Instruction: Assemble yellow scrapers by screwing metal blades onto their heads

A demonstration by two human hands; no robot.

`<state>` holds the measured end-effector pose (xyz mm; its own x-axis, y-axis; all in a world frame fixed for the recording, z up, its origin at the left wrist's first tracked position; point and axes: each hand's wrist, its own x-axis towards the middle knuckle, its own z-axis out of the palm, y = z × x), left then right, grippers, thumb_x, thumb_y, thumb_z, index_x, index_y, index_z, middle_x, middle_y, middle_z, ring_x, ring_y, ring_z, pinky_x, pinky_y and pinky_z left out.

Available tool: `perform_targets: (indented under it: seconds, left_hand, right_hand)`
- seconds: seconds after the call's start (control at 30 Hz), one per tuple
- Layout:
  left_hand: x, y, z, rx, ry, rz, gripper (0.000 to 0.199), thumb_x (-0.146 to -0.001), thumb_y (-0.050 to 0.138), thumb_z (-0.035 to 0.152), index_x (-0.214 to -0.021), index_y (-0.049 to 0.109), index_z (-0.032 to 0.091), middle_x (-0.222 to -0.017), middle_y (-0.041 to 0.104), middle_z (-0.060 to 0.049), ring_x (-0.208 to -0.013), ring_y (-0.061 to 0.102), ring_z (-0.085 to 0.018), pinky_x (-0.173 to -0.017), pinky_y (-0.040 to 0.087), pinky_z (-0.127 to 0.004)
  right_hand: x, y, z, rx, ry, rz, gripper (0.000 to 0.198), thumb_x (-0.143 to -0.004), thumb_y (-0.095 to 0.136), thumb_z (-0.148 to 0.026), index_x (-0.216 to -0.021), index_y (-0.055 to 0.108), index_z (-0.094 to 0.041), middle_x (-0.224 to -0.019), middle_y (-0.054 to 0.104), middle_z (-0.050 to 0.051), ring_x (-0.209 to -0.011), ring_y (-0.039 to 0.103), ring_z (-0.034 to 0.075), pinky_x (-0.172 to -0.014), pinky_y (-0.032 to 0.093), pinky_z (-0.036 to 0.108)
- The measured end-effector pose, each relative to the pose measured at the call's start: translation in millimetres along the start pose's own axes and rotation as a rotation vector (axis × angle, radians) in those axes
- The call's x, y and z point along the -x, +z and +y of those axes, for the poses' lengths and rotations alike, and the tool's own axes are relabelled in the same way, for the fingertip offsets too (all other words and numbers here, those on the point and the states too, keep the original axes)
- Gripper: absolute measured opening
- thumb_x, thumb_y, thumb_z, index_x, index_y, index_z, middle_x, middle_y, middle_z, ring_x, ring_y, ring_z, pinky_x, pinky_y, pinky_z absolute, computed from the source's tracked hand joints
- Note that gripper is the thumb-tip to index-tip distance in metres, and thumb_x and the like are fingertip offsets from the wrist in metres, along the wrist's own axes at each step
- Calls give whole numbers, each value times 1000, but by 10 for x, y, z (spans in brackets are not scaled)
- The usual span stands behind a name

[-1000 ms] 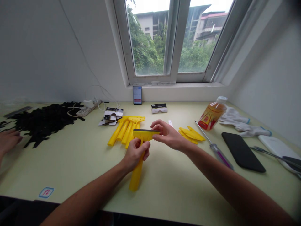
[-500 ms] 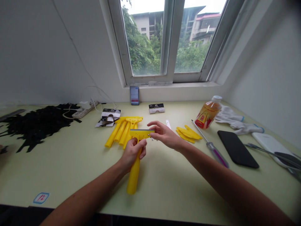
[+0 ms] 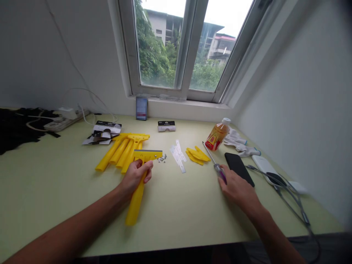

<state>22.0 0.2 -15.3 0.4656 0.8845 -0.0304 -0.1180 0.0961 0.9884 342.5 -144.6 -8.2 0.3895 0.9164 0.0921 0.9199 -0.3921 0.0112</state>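
Your left hand grasps 1 yellow scraper near its head, over the table; your right hand touches the screwdriver, whether gripping I cannot tell. Farther out lie small metal fasteners and white strips.

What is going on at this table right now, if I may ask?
In a person's left grip is a yellow scraper, its blade edge at the far end. Their right grip is at the handle of a screwdriver; whether it has been lifted is hard to tell. Between the hands lie small fasteners, pale strips and yellow plates, with more yellow handles grouped to the left.
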Motion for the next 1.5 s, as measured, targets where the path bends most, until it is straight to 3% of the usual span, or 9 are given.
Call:
perform_targets:
  seconds: [0.07, 0.17, 0.3, 0.37, 0.43, 0.5, 0.67, 1.3, 1.5]
  left_hand:
    - [2, 15, 2, -5, -3, 17, 33, -86, 58, 39, -64, 46, 17, -41, 41, 6, -41, 32, -7, -48, 27, -22]
    - [1, 29, 13, -1, 2, 28, 32, -85, 59, 38, -65, 45, 17, -41, 42, 6, -40, 33, -6, -47, 27, -22]
    - [-16, 34, 14, 5, 14, 39, 33, -82, 61, 38, -62, 45, 18, -39, 41, 6, -37, 32, -6, -45, 25, -22]
    - [-26, 35, -1, 14, 9, 58, 33, -81, 62, 39, -62, 45, 17, -39, 41, 6, -37, 33, -6, -44, 25, -21]
    - [-32, 38, -23, 31, 2, 80, 33, -80, 63, 39, -63, 46, 17, -41, 42, 6, -36, 35, -6, -43, 25, -21]
    - [-34, 44, -42, 47, -12, 102, 33, -79, 64, 40, -64, 46, 17, -42, 41, 7, -36, 36, -6, -42, 26, -20]
    - [-25, 66, -40, 60, -46, 105, 33, -76, 66, 40, -64, 45, 18, -43, 41, 7, -34, 37, -6, -40, 27, -20]
    - [-30, 68, -44, 56, -51, 100, 30, -77, 65, 37, -66, 45, 18, -44, 43, 8, -35, 37, -6, -41, 28, -20]
    - [-26, 68, -37, 63, -54, 103, 29, -77, 65, 35, -66, 44, 18, -45, 43, 8, -35, 37, -5, -41, 28, -20]
  right_hand:
    - [-36, -69, 12, -54, -45, 161, 37, -91, 42, -31, -124, 52, -17, -106, 65, 13, -88, 66, 27, -69, 48, 37]
    - [-120, -347, -20, -171, -119, 608, 32, -88, 51, -40, -111, 58, -19, -98, 67, 11, -81, 65, 26, -69, 48, 37]
    - [-327, -726, -279, -509, 6, 1099, 24, -80, 63, -45, -87, 59, -22, -72, 62, 5, -57, 59, 20, -54, 46, 33]
    - [-463, -771, -474, -903, 37, 1070, 24, -81, 61, -46, -81, 54, -23, -66, 56, 1, -50, 55, 16, -47, 46, 30]
    - [-579, -698, -640, -1292, 27, 862, 28, -82, 58, -49, -78, 50, -23, -60, 51, -3, -42, 49, 12, -36, 43, 25]
    - [-643, -554, -733, -1472, 21, 686, 31, -80, 60, -51, -76, 50, -22, -60, 49, -5, -39, 47, 10, -30, 40, 21]
    - [-614, -322, -691, -1453, 114, 645, 30, -78, 63, -49, -76, 52, -21, -64, 52, -3, -43, 49, 9, -34, 48, 21]
    - [-627, -305, -725, -1441, 44, 655, 31, -78, 63, -50, -77, 52, -21, -65, 55, -3, -44, 50, 9, -31, 42, 18]
    - [-626, -328, -714, -1454, 88, 637, 30, -78, 62, -49, -77, 52, -21, -64, 55, -3, -43, 50, 9, -34, 46, 20]
